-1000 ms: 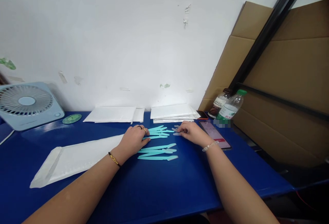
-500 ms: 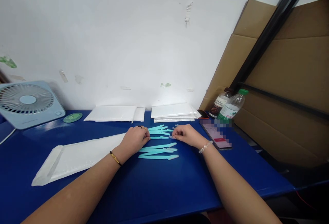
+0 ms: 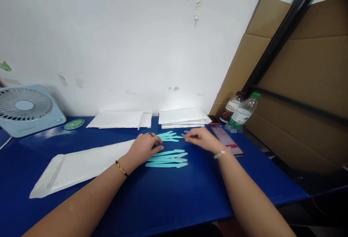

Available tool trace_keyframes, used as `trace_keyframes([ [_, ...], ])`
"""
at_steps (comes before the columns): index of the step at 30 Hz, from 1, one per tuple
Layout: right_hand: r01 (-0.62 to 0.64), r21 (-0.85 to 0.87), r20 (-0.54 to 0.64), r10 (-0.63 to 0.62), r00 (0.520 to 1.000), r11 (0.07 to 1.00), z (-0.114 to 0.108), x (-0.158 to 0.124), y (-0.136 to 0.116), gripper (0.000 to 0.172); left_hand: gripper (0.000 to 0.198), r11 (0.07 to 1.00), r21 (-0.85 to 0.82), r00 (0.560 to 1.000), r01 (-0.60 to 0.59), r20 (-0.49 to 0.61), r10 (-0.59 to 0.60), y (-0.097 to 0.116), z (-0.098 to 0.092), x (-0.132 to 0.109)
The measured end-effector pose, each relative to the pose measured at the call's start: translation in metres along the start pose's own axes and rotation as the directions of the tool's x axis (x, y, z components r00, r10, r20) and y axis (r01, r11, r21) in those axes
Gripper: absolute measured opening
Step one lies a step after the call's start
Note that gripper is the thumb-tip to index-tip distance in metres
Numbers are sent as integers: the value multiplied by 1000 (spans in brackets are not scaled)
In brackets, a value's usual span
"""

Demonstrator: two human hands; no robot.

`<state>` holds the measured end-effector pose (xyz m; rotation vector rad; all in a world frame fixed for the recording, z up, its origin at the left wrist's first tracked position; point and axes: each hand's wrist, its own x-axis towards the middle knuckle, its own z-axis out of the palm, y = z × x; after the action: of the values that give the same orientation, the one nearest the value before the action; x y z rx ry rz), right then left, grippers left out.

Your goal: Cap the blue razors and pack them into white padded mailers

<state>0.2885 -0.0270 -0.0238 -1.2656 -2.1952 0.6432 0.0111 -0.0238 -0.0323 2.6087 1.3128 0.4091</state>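
Observation:
Turquoise eyebrow razors with pale, see-through tips lie in two groups on the blue table. The back group (image 3: pixel 169 135) fans out between my hands; the front group (image 3: pixel 167 160) lies in a rough row nearer me. My left hand (image 3: pixel 145 146) rests over the left ends of the razors, its thumb apart from the fingers and nothing visible in its grip. At the tips of the back group, my right hand (image 3: pixel 199 138) has thumb and fingers pinched together. One razor's tip reaches those fingertips, but whether they grip it is hidden. Small clear pieces show just behind them.
A long white padded mailer (image 3: pixel 84 164) lies under my left forearm. White mailers (image 3: pixel 116 118) and another stack (image 3: pixel 182 116) sit along the wall. A blue fan (image 3: pixel 27 110) and green disc (image 3: pixel 74 124) stand left; a phone (image 3: pixel 228 141) and two bottles (image 3: pixel 241 112) stand right.
The razor that lay between my hands is now at the far side of the front group. My left thumb has parted from its fingers, and my right hand has moved slightly back.

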Motion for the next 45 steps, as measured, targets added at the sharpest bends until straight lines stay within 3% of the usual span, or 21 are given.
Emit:
trace_keyframes([
  [3,-134,-128,-130,117,985,983,-26,-10,14,14,26,993,117,995,34,-100,-22,-10,2,2],
  [6,-207,-223,-85,193,978,952,-37,-17,25,19,26,987,146,993,64,-109,-48,-17,6,4],
  [16,-213,-196,27,222,975,957,-4,-3,34,6,18,990,41,990,137,-41,-136,-16,4,6],
  [19,-162,-171,50,173,984,972,-2,-2,30,14,17,990,33,990,138,-42,-137,-15,3,4],
  [22,-78,-158,-14,77,997,984,-2,-1,23,24,16,988,-25,988,152,-24,-152,-16,2,4],
  [25,-64,-58,-112,57,992,996,0,2,16,17,18,980,-91,984,175,-7,-176,-18,3,5],
  [29,-109,245,-247,171,954,963,5,7,15,16,17,967,-157,978,201,-14,-206,-22,6,6],
  [33,-156,522,-211,305,929,838,6,9,16,29,19,935,-258,964,244,-37,-262,-27,6,8],
  [45,-144,629,-207,344,916,764,3,9,10,35,27,857,-427,941,288,-41,-336,-30,-5,9],
])
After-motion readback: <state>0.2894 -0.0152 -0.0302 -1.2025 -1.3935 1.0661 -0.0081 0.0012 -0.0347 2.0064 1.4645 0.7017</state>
